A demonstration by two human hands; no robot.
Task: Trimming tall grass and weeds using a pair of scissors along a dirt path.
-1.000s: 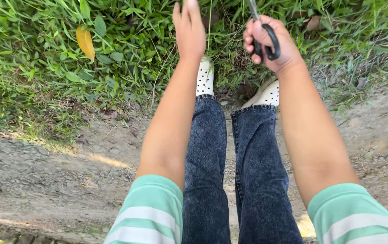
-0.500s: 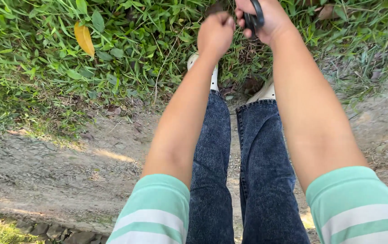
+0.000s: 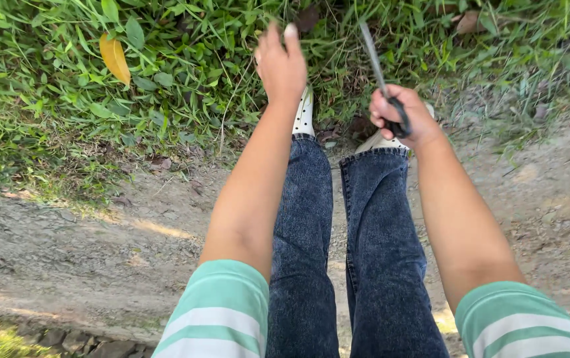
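Black-handled scissors (image 3: 384, 79) over the grass edge, seen from the head camera.
The right hand (image 3: 401, 118) grips their handles, closed blades pointing up over the grass (image 3: 185, 73); the left hand (image 3: 279, 63) reaches forward, fingers loosely extended, holding nothing.

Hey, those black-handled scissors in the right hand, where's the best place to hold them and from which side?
Grip the black-handled scissors by the black loop handles, coming from the near side, as the right hand does. The thin grey blades point up and away over the green grass, so the handle end is the blunt, rounded part. The left hand hangs open and empty.
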